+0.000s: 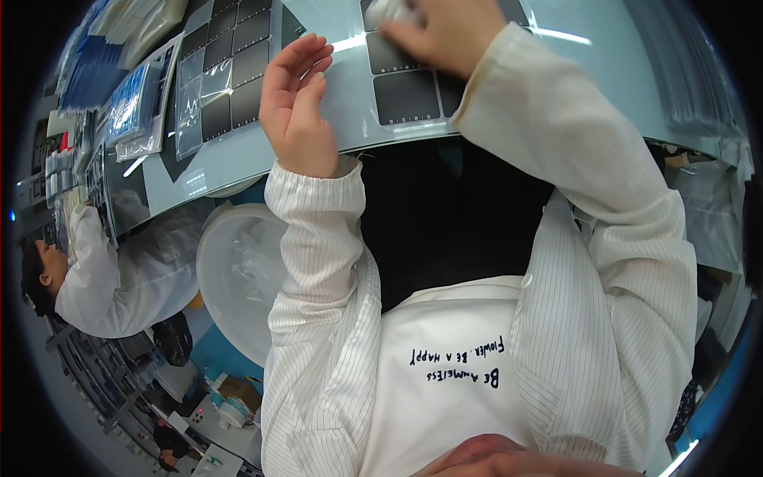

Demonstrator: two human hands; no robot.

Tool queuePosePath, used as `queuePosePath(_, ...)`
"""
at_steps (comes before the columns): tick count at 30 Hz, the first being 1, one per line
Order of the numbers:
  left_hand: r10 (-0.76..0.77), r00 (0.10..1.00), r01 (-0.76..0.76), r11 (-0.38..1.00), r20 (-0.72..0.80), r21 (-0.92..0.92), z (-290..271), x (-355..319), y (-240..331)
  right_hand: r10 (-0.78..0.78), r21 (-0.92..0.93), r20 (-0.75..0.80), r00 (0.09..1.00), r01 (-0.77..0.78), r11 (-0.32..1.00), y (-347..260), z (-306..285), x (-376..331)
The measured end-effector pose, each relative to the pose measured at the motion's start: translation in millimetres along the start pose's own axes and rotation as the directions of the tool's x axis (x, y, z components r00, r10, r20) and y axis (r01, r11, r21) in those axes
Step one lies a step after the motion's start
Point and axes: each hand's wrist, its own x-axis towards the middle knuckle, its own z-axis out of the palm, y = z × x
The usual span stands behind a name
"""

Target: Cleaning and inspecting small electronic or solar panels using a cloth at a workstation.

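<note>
At the upper centre, the right hand (pixel 453 33), blurred and cut by the top edge, closes on a white wad (pixel 391 11) whose material is unclear. Dark square panels (pixel 405 98) lie beneath, partly hidden by hand and sleeve. The left hand (pixel 299 111), upper left of centre, is half-curled and empty. Its sleeve overlaps a white tub (pixel 218 306) with indistinct clear contents.

Tabletop (pixel 620 87): smooth, glossy, glass-like
Dark panels (pixel 407 98): smooth, plastic-looking, faint sheen
White wad (pixel 389 11): matt, cloth-like, blurred
Packets, far left (pixel 133 111): shiny, crinkled plastic
Tub, left (pixel 210 266): smooth, translucent plastic
Striped sleeves (pixel 311 211): matt woven cloth
</note>
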Motion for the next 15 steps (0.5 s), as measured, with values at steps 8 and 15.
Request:
queuePosePath(8, 0.002, 1.000, -0.003, 0.999, 0.029, 0.033, -6.5, -1.8, -1.0, -0.679, -0.577, -0.037, 0.733, 0.539, 0.613, -29.4, -12.3, -83.8)
queuePosePath(15, 0.007, 0.998, -0.012, 0.997, 0.059, 0.079, -11.3, -3.4, -2.0, -0.775, -0.733, -0.063, 0.629, 0.498, 0.463, 4.0, 17.6, -110.1)
